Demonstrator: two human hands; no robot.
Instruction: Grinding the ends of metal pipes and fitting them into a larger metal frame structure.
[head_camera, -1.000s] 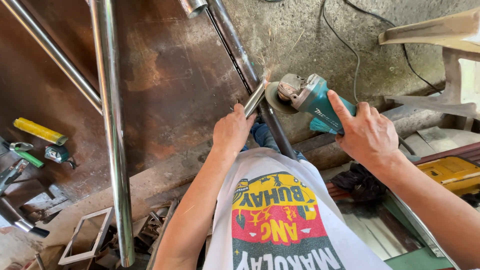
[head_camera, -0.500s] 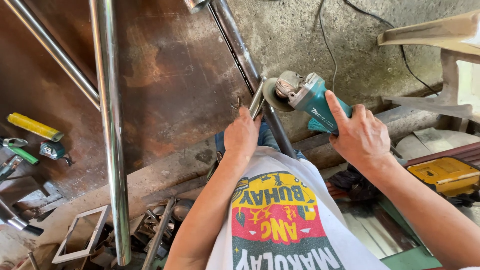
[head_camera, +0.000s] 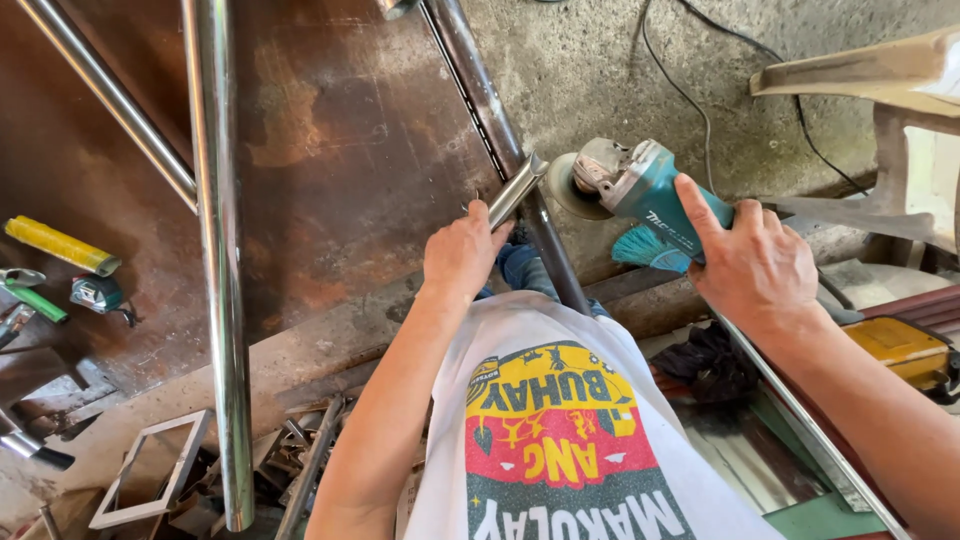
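Observation:
My left hand (head_camera: 462, 252) grips a short shiny steel tube (head_camera: 518, 188), holding it tilted up toward the right. My right hand (head_camera: 752, 262) holds a teal angle grinder (head_camera: 640, 190) by its body. The grinder's disc (head_camera: 562, 186) sits right beside the tube's upper end, almost touching it. A dark rusty pipe (head_camera: 500, 130) runs diagonally behind the tube. My white printed shirt fills the lower middle of the view.
A long polished steel pipe (head_camera: 222, 260) runs down the left, a second one (head_camera: 105, 95) slants at top left. A rusty steel sheet (head_camera: 330, 150) lies beneath. Yellow roll (head_camera: 60, 246), tape measure (head_camera: 98, 293), square frame (head_camera: 150, 470), scrap metal lower left. Black cable (head_camera: 690, 95), plastic chair at right.
The grinder has moved left so its disc is now at the tube's end. My left hand has shifted slightly with the tube; the view has tilted a little.

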